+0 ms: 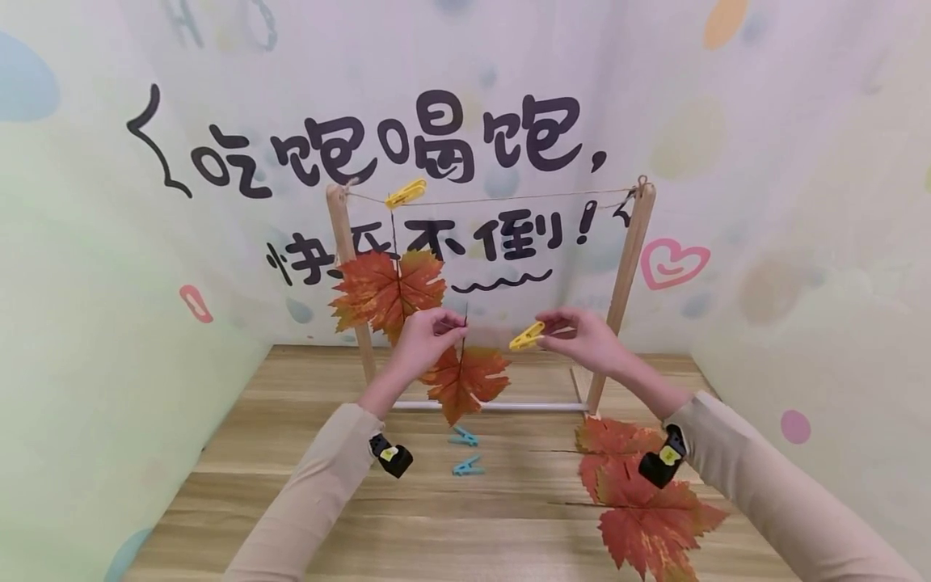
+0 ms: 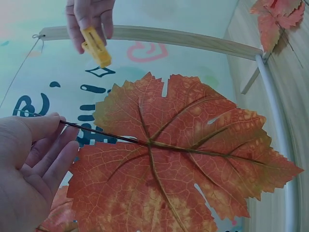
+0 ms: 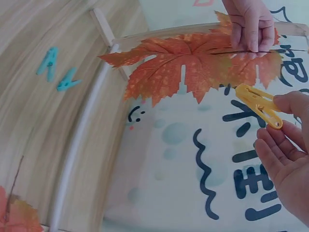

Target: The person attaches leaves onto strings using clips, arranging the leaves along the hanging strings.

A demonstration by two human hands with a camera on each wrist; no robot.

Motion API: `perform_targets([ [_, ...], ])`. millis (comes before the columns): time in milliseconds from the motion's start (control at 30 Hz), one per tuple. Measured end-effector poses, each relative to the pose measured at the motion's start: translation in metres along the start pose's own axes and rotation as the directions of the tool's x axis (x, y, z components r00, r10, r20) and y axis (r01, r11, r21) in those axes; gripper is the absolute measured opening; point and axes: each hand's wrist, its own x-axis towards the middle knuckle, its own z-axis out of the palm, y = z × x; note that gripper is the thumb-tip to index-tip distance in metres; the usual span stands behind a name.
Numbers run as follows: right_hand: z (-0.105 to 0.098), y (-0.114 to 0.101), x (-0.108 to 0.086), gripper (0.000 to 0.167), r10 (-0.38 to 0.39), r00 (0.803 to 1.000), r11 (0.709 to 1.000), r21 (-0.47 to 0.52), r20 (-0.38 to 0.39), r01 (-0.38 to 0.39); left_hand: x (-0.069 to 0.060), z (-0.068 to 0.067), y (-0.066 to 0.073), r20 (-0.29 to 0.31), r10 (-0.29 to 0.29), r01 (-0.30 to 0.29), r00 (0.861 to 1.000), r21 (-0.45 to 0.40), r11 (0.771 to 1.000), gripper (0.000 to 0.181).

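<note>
My left hand (image 1: 431, 339) pinches the dark stem of an orange-red maple leaf (image 2: 178, 150), which hangs below the fingers in the head view. In my right hand (image 1: 582, 335) a yellow clothespin (image 3: 258, 105) is pinched between thumb and fingers, a short way right of that stem. Another leaf (image 1: 389, 287) hangs by its stem from the string (image 1: 509, 198), held by a second yellow clothespin (image 1: 406, 194) near the left post. The left hand partly covers the lower edge of this hanging leaf.
A wooden frame with a left post (image 1: 340, 226) and a right post (image 1: 629, 267) carries the string. Two blue clothespins (image 1: 465, 436) lie on the wooden table (image 1: 291, 485). Red leaves (image 1: 647, 517) lie overlapping at the right, under the right forearm. A lettered wall stands behind.
</note>
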Motion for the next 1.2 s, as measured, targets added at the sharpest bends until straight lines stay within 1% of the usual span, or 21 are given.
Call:
perform_targets([
  [100, -0.005, -0.009, 0.003, 0.032, -0.001, 0.999, 1.000, 0.030, -0.040, 0.002, 0.004, -0.001, 0.006, -0.012, 0.006, -0.007, 1.000, -0.017, 1.000, 0.012],
  [167, -0.007, -0.015, 0.004, 0.032, -0.011, 0.998, 0.999, 0.044, -0.059, 0.013, 0.007, -0.002, 0.009, -0.023, 0.020, -0.021, 1.000, -0.029, 0.999, 0.011],
  [233, -0.009, -0.020, 0.006, 0.032, -0.029, 0.997, 0.998, 0.055, -0.069, 0.033, 0.011, -0.004, 0.014, -0.034, 0.021, -0.022, 0.999, -0.043, 0.999, 0.011],
  [400, -0.013, -0.029, 0.013, 0.032, -0.089, 0.992, 0.994, 0.050, -0.085, 0.093, 0.019, -0.010, 0.024, -0.064, 0.033, -0.036, 0.997, -0.053, 0.998, 0.012],
  [500, -0.016, -0.035, 0.018, 0.031, -0.121, 0.987, 0.991, 0.040, -0.106, 0.126, 0.025, -0.013, 0.028, -0.089, 0.051, -0.056, 0.995, -0.053, 0.997, 0.013],
  [633, -0.019, -0.042, 0.023, 0.031, -0.151, 0.979, 0.987, 0.030, -0.137, 0.156, 0.032, -0.017, 0.033, -0.125, 0.054, -0.063, 0.991, -0.071, 0.995, 0.014],
  [733, -0.021, -0.045, 0.024, 0.033, -0.156, 0.976, 0.987, 0.025, -0.151, 0.162, 0.037, -0.019, 0.037, -0.142, 0.041, -0.052, 0.989, -0.078, 0.996, 0.014],
  [833, -0.022, -0.047, 0.025, 0.034, -0.152, 0.975, 0.987, 0.024, -0.163, 0.158, 0.041, -0.020, 0.040, -0.157, 0.040, -0.053, 0.987, -0.077, 0.996, 0.014],
  [967, -0.025, -0.052, 0.027, 0.034, -0.152, 0.972, 0.988, 0.014, -0.181, 0.157, 0.048, -0.022, 0.045, -0.184, 0.066, -0.081, 0.981, -0.075, 0.994, 0.015],
  [1200, -0.029, -0.061, 0.037, 0.032, -0.171, 0.965, 0.984, 0.011, -0.199, 0.177, 0.061, -0.027, 0.054, -0.218, 0.079, -0.098, 0.973, -0.078, 0.992, 0.017],
])
